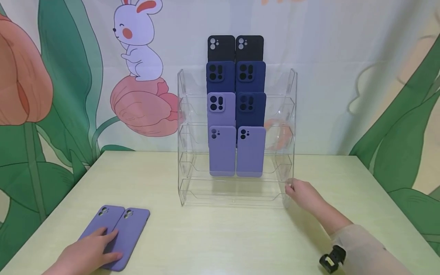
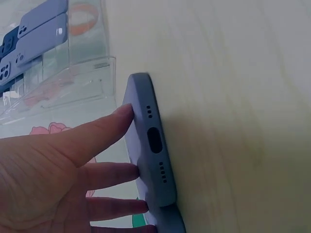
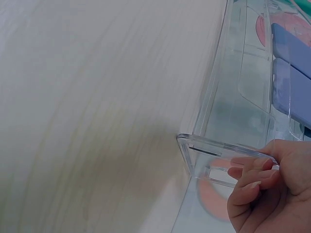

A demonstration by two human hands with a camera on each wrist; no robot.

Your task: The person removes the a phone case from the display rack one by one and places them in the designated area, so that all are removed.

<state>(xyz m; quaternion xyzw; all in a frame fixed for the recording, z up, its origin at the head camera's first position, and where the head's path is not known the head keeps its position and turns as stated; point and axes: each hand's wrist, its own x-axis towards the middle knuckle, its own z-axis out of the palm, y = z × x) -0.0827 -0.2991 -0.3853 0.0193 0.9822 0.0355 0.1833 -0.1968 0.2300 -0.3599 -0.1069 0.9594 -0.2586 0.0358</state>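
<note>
Two purple phone cases lie side by side on the table at the front left, the right one (image 1: 132, 233) and the left one (image 1: 107, 218). My left hand (image 1: 87, 248) rests on them with fingers spread and nearly straight; in the left wrist view its fingertips touch the case (image 2: 146, 131) near its port end. A clear acrylic tiered rack (image 1: 237, 193) stands at the middle back. My right hand (image 1: 304, 193) pinches the lower front of its right side panel, thumb on one face and curled fingers on the other, as the right wrist view shows.
The rack's tiers hold pairs of cases: black cases (image 1: 221, 49) on top, dark blue cases (image 1: 251, 76) below, then a lilac case (image 1: 221, 110) beside a dark blue one, and purple cases (image 1: 222, 152) in front. A printed curtain (image 1: 323, 76) hangs behind the table (image 1: 213, 236).
</note>
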